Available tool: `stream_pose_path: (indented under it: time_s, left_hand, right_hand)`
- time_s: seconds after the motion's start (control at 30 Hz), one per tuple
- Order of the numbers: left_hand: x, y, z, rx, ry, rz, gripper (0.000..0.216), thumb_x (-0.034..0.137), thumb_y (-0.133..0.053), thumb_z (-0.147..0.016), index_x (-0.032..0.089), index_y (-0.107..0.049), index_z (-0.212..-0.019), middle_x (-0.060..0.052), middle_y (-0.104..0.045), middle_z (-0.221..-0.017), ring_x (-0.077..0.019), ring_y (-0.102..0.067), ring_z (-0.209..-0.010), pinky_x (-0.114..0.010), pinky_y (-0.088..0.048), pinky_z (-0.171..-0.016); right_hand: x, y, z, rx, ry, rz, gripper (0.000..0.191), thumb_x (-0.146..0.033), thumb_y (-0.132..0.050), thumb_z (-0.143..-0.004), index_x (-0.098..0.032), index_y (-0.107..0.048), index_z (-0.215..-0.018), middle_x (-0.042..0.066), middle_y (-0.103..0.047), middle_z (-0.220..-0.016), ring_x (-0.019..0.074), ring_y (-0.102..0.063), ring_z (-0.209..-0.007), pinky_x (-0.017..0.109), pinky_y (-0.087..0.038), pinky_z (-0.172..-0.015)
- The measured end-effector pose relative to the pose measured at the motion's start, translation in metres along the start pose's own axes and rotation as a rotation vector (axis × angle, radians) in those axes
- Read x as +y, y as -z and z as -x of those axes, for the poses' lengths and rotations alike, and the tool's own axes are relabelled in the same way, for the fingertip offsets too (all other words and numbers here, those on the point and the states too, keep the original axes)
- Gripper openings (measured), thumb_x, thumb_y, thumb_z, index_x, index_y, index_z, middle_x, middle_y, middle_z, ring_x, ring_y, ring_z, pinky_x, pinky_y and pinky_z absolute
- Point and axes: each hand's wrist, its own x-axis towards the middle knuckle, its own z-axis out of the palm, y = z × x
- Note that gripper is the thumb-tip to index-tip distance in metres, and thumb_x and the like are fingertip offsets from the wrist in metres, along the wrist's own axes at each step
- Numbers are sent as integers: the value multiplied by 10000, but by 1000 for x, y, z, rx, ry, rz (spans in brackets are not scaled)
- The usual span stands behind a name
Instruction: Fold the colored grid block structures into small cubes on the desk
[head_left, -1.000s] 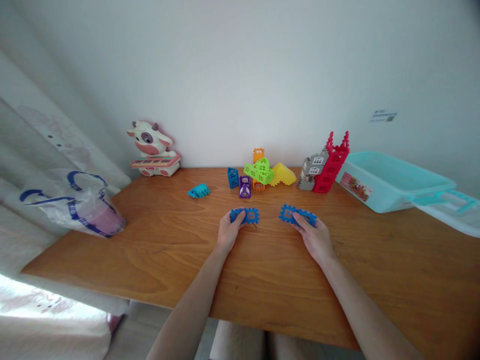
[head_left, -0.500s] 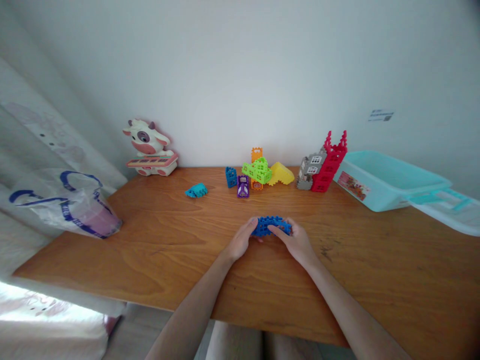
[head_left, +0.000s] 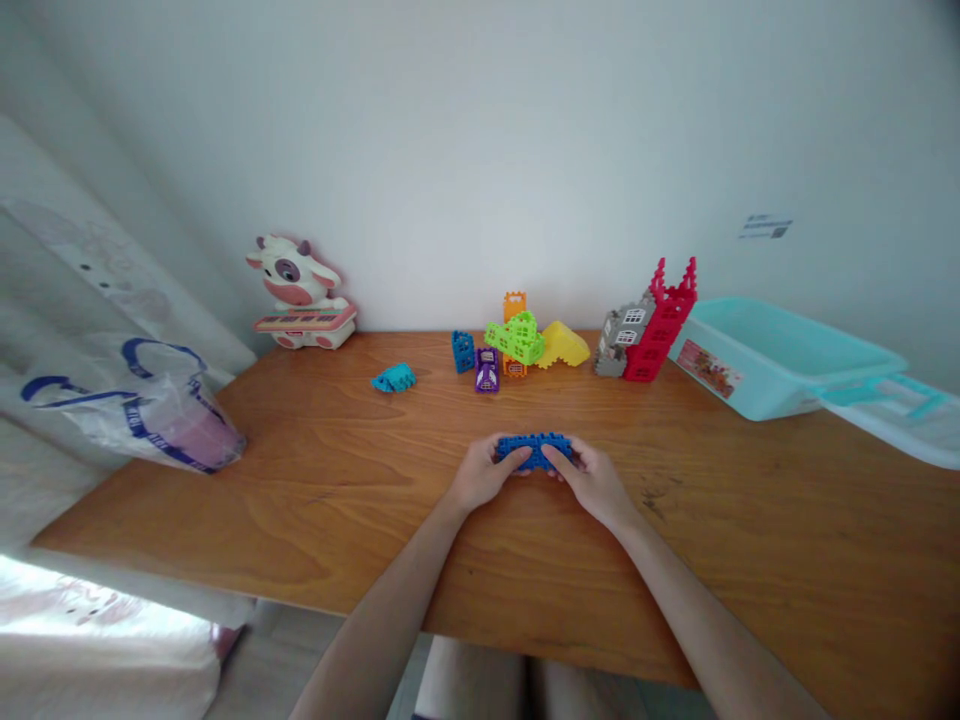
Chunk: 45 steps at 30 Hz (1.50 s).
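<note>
Both my hands grip a dark blue plastic building piece [head_left: 534, 442] with notched edges, just above the wooden table near its middle. My left hand [head_left: 480, 472] is closed on its left end, the thumb lying across the front. On the right end, my right hand [head_left: 592, 478] closes round it with its thumb pressed near the middle. The fingers behind the piece are mostly hidden. Beyond the hands stand a blue building piece [head_left: 463, 352], a purple toy car [head_left: 487, 370] and a bright green lattice piece [head_left: 517, 338] resting against orange pieces [head_left: 515, 303].
Yellow roof-like piece [head_left: 564, 344] lies beside the green one; teal pieces [head_left: 394, 378] lie to the left. A grey and red toy tower [head_left: 660, 330] stands near a turquoise bin [head_left: 780, 365]. At left are a cow toy keyboard [head_left: 300, 300] and a bagged drink [head_left: 195, 432].
The blue piece in my hands has been turned so it sits straighter, and my left thumb has moved down across its front. The other toys stay in place.
</note>
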Motion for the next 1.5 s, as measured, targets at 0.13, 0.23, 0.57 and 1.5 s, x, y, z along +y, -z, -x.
stream_pose_path:
  time_s: [0.13,0.23,0.57,1.5]
  left_hand:
    - [0,10,-3,5,66,180,447,482,-791,-722,129,-679,-972,-88,-738,-958,-202,-700,-867,-379,-597,-831]
    - [-1,26,-6,171,69,290,471,485,-812,-698,126,-660,-962,-105,-738,-964,-199,-707,-859,-406,-584,-877]
    - [-1,-8,-1,84,166,527,335,287,-716,-825,172,-579,-1108,-101,-676,-1077,-206,-684,-911,-486,-544,-927]
    - [-4,-21,2,-133,286,511,480,560,-729,-762,160,-662,-1017,-13,-619,-824,-122,-560,-725,-251,-437,-713]
  right_hand:
    - [9,12,-7,131,-24,-68,426,-624,-675,-761,-206,-672,-842,30,-682,-717,188,-610,-613,325,-514,-582]
    - [20,33,-15,416,-16,-170,472,-666,-673,-740,-202,-661,-829,32,-671,-709,168,-578,-585,313,-487,-566]
    - [8,0,3,146,60,33,396,-615,-448,-931,-248,-589,-983,58,-686,-936,228,-653,-861,385,-539,-815]
    - [10,-1,6,-65,609,752,733,-267,-624,-884,-264,-249,-1514,141,-495,-1305,317,-523,-1209,527,-474,-1018]
